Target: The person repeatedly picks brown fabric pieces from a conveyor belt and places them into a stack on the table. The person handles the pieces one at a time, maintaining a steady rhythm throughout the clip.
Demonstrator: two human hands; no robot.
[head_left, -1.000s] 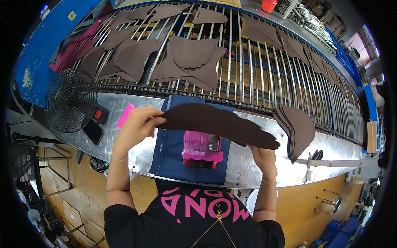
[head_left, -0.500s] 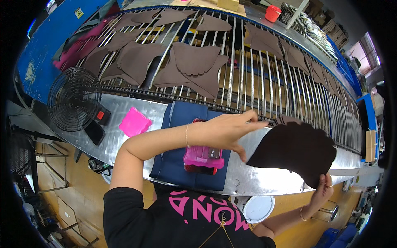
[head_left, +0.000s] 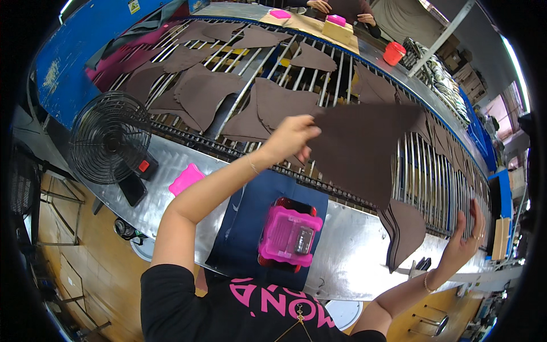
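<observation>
My left hand [head_left: 293, 138] pinches the left edge of a dark brown cut fabric piece [head_left: 364, 151]. That piece spreads over the bars of the conveyor [head_left: 407, 188], slightly blurred. My right hand [head_left: 466, 228] is off to the right by the conveyor's near edge, fingers apart and nothing in them. Between the hands, a stack of brown cut pieces [head_left: 407, 231] lies on the metal table [head_left: 347, 245]. More brown pieces [head_left: 208, 91] rest on the conveyor bars, some overlapping.
A pink tray [head_left: 285, 236] sits over a red basket on dark blue cloth [head_left: 239, 222]. To the left are a black fan [head_left: 111, 137], a phone [head_left: 133, 190] and a pink lid-like piece [head_left: 187, 179]. Across the conveyor, another person's hands [head_left: 320, 5] show near a red bucket [head_left: 394, 53].
My left hand has taken a brown piece by its edge and moved it up over the conveyor. My right hand has let go and shifted right. The stack now shows on the table.
</observation>
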